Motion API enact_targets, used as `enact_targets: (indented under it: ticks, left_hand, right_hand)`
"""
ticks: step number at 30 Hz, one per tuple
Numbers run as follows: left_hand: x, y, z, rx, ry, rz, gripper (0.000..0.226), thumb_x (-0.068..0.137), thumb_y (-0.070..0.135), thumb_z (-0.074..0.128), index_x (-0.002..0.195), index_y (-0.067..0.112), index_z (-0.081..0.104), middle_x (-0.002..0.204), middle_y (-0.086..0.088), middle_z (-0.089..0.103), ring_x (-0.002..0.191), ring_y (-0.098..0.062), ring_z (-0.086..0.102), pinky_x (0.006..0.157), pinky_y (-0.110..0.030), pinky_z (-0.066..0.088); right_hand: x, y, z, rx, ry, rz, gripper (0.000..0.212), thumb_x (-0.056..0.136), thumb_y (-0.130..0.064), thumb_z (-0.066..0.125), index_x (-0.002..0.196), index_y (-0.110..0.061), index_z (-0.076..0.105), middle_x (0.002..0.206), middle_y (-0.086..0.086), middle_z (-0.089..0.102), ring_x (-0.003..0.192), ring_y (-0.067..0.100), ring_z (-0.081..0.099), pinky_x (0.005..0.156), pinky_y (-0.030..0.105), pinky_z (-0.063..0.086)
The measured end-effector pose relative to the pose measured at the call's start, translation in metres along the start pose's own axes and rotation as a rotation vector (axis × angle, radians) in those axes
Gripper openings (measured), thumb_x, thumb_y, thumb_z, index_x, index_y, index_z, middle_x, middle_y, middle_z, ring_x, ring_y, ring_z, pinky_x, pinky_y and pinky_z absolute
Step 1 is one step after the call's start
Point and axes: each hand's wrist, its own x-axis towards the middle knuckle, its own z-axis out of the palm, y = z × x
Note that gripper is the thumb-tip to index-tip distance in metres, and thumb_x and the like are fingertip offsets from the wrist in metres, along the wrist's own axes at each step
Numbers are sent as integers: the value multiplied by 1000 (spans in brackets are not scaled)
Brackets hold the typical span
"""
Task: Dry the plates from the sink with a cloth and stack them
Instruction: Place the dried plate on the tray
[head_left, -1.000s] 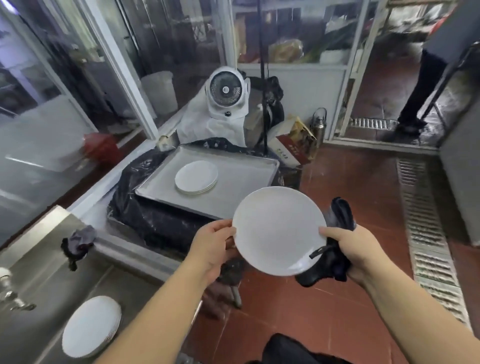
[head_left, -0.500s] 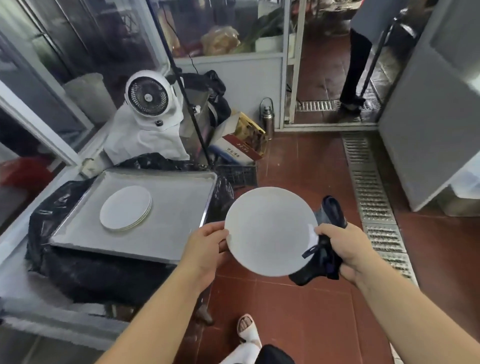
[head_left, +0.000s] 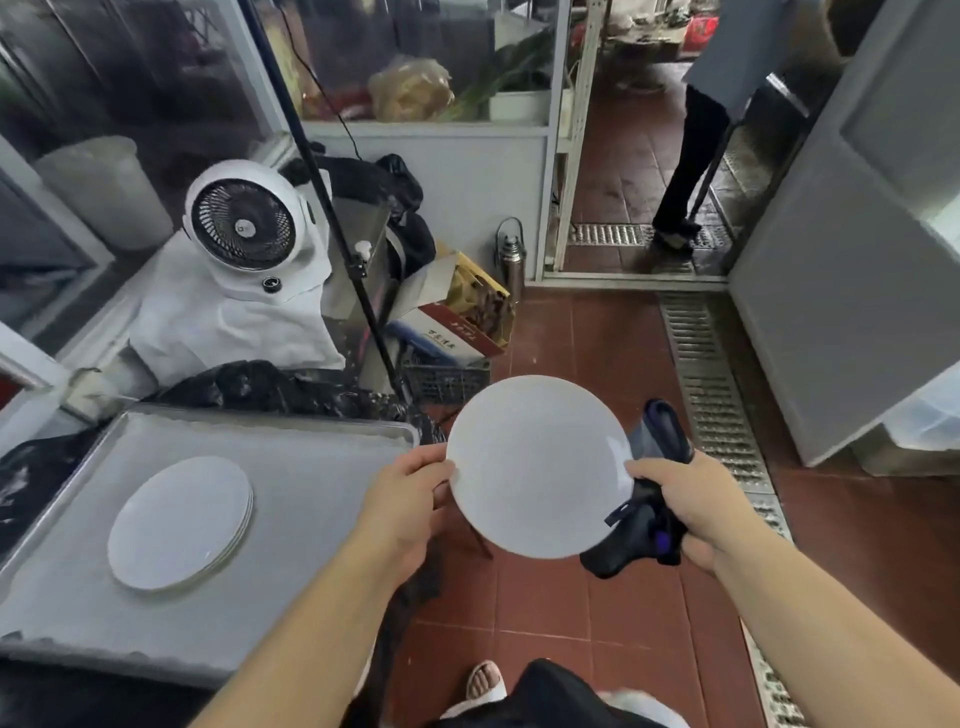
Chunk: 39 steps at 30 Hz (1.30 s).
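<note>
A round white plate (head_left: 535, 465) is held upright in front of me over the red floor. My left hand (head_left: 405, 499) grips its left rim. My right hand (head_left: 680, 501) pinches the right rim and also clutches a dark blue cloth (head_left: 649, 493), which bunches behind and below the plate's edge. A small stack of white plates (head_left: 179, 522) lies on a large metal tray (head_left: 322, 467) at the left. The sink is out of view.
The tray rests on something wrapped in black plastic (head_left: 270, 382). Behind it stand a white fan (head_left: 241, 226), a black tripod pole (head_left: 337, 223), a cardboard box (head_left: 462, 317) and a flask (head_left: 511, 257). A floor drain grate (head_left: 711, 395) runs at the right. A person's legs (head_left: 685, 156) stand in the doorway.
My view has swung right, away from the sink, so the tray and plate stack now sit at the left. Both hands keep hold of the plate, and the cloth stays at its right rim.
</note>
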Motion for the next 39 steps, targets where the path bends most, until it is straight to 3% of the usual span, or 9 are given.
enact_targets:
  ticks: [3,8,12,19,22,27,30,34,39]
  left_hand:
    - [20,18,-6,-34,37,-7,26,95,-3,61,115,9,72,102,-11,80,79,-21,73,67,-33,60]
    - [51,38,-23,-121,155,-21,27,94,-4,61,116,6,71,105,-17,79,81,-20,71,68,-32,63]
    - [71,50,-40,-214,307,3,25,93,-4,60,111,7,72,100,-12,81,74,-16,75,66,-30,63]
    - [72,50,-66,-471,623,36,22,96,-5,60,110,5,73,106,-12,80,86,-22,77,71,-34,64]
    - [59,40,-81,-549,738,36,23,97,-6,58,113,2,71,104,-12,79,86,-21,76,68,-32,63]
    - [32,20,-122,-595,935,21,17,97,-3,62,106,5,75,92,-8,81,79,-16,78,68,-30,64]
    - [21,8,-156,-592,993,8,16,96,-4,65,104,4,77,98,-15,80,86,-22,78,71,-29,63]
    - [13,-2,-203,-554,1045,-10,15,94,-8,65,96,1,77,90,-16,80,79,-21,79,65,-26,62]
    - [19,-14,-255,-499,1099,-64,17,92,-8,66,94,5,78,99,-25,76,89,-28,77,66,-25,62]
  right_hand:
    - [22,-21,24,-23,-24,11,20,84,-2,76,104,-5,72,91,25,78,85,50,76,80,62,61]
    - [75,-56,75,-152,-108,-4,24,81,-5,80,104,-3,72,93,27,78,86,51,76,82,73,58]
    - [120,-85,131,-273,-243,-36,25,82,-7,84,103,-5,72,85,19,80,77,41,79,79,63,62]
    - [162,-128,237,-519,-566,-147,24,81,-7,85,100,-7,71,75,10,78,64,29,78,50,34,58]
    - [157,-126,285,-643,-692,-176,25,82,-8,86,100,-5,70,89,19,77,75,36,77,56,36,57]
    - [136,-104,360,-868,-878,-306,22,82,-12,86,91,-9,67,92,11,73,72,23,66,53,33,43]
    - [119,-86,404,-932,-948,-358,18,81,-11,86,85,-15,69,86,4,75,71,20,68,52,29,50]
    - [99,-58,454,-1003,-956,-389,18,78,-13,86,88,-18,72,88,6,77,82,29,73,79,52,63]
    - [89,-25,507,-1041,-964,-421,20,77,-15,87,87,-22,72,89,2,76,79,21,71,64,34,55]
